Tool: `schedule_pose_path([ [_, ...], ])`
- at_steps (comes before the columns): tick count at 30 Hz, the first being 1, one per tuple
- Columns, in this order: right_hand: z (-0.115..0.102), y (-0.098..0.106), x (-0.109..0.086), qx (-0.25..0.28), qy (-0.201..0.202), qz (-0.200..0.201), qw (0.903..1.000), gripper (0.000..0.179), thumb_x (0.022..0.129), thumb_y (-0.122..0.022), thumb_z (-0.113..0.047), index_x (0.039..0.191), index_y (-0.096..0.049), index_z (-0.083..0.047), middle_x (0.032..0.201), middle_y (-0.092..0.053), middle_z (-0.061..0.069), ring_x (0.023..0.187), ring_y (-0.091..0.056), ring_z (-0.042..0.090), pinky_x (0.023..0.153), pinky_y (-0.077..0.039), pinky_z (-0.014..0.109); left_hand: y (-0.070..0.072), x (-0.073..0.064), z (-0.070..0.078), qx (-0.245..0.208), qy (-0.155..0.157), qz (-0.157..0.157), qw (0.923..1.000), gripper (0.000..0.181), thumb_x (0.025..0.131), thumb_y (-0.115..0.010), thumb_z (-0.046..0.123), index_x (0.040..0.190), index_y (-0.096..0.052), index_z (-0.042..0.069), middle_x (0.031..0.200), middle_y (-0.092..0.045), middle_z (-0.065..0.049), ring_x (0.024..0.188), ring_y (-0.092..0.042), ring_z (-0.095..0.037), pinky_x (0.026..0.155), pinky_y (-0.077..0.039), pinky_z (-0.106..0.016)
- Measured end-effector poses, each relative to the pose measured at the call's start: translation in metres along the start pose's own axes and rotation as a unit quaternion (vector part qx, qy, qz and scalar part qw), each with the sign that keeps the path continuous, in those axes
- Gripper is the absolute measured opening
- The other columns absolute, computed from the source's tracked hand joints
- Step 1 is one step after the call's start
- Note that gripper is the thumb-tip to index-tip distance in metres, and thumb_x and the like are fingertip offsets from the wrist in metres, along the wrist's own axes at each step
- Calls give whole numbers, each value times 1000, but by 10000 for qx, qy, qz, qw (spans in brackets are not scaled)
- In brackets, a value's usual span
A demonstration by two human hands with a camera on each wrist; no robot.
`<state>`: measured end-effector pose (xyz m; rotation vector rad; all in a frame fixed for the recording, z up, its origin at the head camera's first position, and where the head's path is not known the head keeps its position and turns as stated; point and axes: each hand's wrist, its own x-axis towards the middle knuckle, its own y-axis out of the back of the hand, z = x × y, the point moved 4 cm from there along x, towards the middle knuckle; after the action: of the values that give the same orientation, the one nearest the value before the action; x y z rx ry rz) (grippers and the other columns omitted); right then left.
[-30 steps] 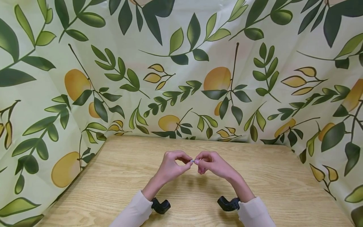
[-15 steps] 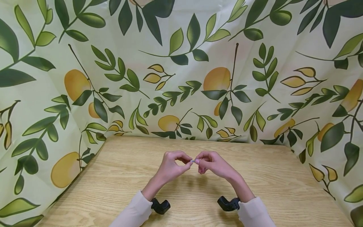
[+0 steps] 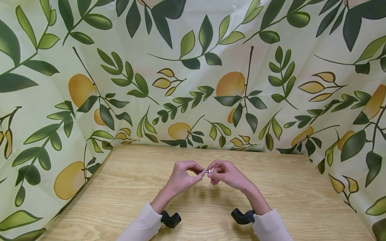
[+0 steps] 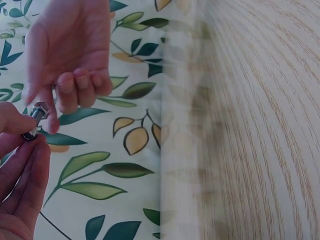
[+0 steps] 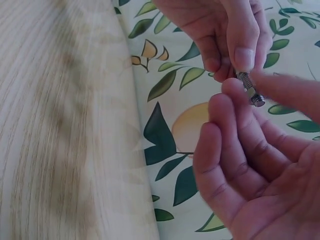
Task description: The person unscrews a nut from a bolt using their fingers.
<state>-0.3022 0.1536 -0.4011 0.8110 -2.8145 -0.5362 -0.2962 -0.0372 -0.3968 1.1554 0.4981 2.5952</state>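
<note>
My left hand (image 3: 184, 175) pinches a small silver bolt (image 3: 206, 171) between thumb and fingertips, above the table. Threads show along the bolt (image 5: 244, 81) in the right wrist view, and a hex nut (image 5: 251, 93) sits near its free end. The bolt's other end is hidden in the left fingertips. Beside the free end is my right hand (image 3: 227, 174), its thumb and index finger parted around the nut. In the left wrist view the right hand (image 4: 72, 60) shows a slight gap by the nut (image 4: 41, 108); whether a fingertip touches it I cannot tell.
A light wood-grain table (image 3: 135, 167) lies beneath both hands. Cloth printed with leaves and oranges (image 3: 193, 83) hangs behind it and along both sides. Each wrist wears a black camera mount, one being the left mount (image 3: 171, 219).
The right thumb and index finger have parted from their pinch, so more of the bolt and its nut now shows. The left hand stays in place.
</note>
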Motion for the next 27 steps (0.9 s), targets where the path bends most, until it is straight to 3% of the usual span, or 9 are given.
schedule_pose_path([
  [7, 3, 0, 0, -102, 27, -109, 9999, 29, 106, -58, -26, 107, -68, 2, 79, -71, 7, 74, -69, 18, 76, -63, 34, 0, 0, 0, 8, -65, 29, 10000, 10, 85, -78, 0, 88, -79, 9, 83, -79, -3, 72, -73, -9, 71, -64, -27],
  [14, 3, 0, 0, -26, -5, -16, 10000, 31, 102, -63, -19, 116, -59, 8, 79, -71, 7, 73, -69, 19, 75, -62, 32, -1, 0, -1, 51, 30, 2, 10000, 10, 85, -78, 1, 89, -80, 10, 83, -79, -2, 73, -73, -9, 72, -64, -27],
  [21, 2, 0, 0, -149, 13, -56, 9999, 28, 106, -58, -25, 107, -67, 1, 80, -71, 7, 74, -69, 20, 76, -63, 34, 0, -1, -1, 15, 45, 27, 10000, 9, 85, -79, 1, 88, -79, 10, 83, -79, -3, 73, -73, -9, 72, -64, -27],
  [27, 0, 2, -1, 42, 115, -14, 9999, 24, 103, -62, -17, 111, -60, 6, 78, -71, 6, 74, -70, 22, 76, -62, 32, 0, 0, 0, 9, 45, 19, 10000, 9, 85, -78, 0, 89, -80, 9, 84, -79, -3, 73, -73, -9, 72, -64, -28],
])
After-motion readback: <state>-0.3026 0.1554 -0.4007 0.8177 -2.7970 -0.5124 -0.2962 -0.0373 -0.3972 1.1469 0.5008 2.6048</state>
